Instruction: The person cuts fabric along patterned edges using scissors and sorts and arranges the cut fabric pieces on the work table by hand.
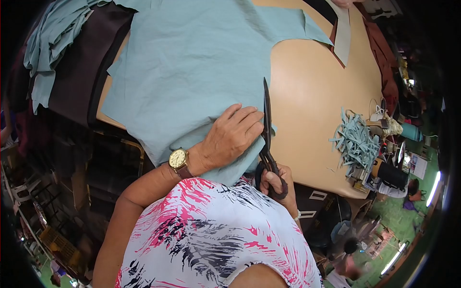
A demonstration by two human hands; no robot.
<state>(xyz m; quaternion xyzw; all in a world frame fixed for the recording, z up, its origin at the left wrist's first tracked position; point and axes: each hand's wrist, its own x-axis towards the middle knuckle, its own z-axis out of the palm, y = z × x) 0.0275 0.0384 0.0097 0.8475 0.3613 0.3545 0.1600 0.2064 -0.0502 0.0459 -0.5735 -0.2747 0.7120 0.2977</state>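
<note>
A large piece of light blue-green cloth (192, 62) spreads over the table, its near part creased and hanging toward my body. My left hand (236, 132), with a watch on its wrist, lies palm down on the cloth by its right edge, fingers resting on it. Its thumb is hard to make out. In my right hand (278, 182) are dark scissors (267, 125), my fingers wrapped round the handles at the table's near edge. The blades point away from me along the cloth's right edge and look nearly closed.
A heap of blue-green cloth strips (356, 141) sits on the right of the tan table (317, 96). Dark cloth (81, 62) lies at the left, with more blue-green pieces (53, 43) on it. Another person's hand (345, 2) shows at the top edge.
</note>
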